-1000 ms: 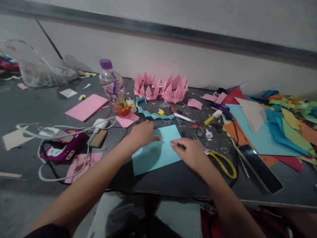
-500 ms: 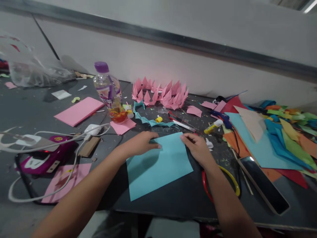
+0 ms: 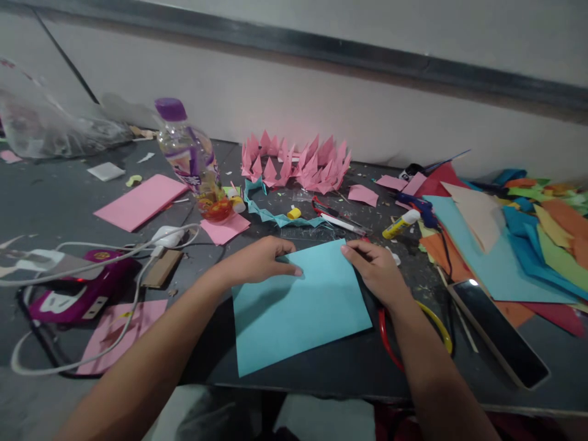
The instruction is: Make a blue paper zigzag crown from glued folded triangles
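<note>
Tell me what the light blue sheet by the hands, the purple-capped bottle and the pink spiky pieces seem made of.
Light blue sheet: matte paper or thin card; thin edges, no gloss.
Bottle: glossy, probably clear plastic; its see-through wall shows contents at the bottom.
Pink spiky pieces: apparently matte folded paper, judging by the pointed folds.

The right hand (image 3: 374,269) had shifted from over the blue sheet (image 3: 303,312) to pinch its far right corner, and a red handle (image 3: 384,337) had appeared beside the forearm.
</note>
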Available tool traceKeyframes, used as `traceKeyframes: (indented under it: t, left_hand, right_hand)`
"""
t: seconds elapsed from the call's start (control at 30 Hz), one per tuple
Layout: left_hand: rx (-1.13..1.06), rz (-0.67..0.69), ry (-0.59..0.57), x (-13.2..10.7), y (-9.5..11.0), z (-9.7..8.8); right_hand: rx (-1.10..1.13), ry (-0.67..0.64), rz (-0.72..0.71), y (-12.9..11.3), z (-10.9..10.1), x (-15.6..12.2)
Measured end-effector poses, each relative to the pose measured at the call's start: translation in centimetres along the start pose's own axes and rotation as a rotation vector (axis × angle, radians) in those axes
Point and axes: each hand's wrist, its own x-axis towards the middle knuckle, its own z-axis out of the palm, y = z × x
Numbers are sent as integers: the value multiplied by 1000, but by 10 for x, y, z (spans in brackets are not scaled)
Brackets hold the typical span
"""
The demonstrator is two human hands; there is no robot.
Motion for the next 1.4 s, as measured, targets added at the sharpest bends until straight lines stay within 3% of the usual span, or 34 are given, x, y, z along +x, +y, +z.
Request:
traceKeyframes:
  t: [0.23,0.37,0.57,0.67,0.9,1.23,1.4]
  left_hand:
    - [41,15,11,-1,-1,-1]
    - [40,-4,44,-3,-6,-11]
    - [-83,4,372,-3,-12,-23]
    - [-123,-7,451,-2,-16,-22]
    - [-109,18,459,-1,-17,-20]
    - [-123,32,451,-2,-16,-20]
    - [-23,17,388,-2,-20,-22]
  right_hand:
    - [-15,25,-14,1,-1,0]
    - [55,149,3,9,-4,3]
    - [354,392,61,22,-10,11]
    - [420,442,48,23,-11,13]
    - [469,485,78,24,-14,16]
    - [372,486,70,25,-15,16]
    - [121,378,50,26,-17,13]
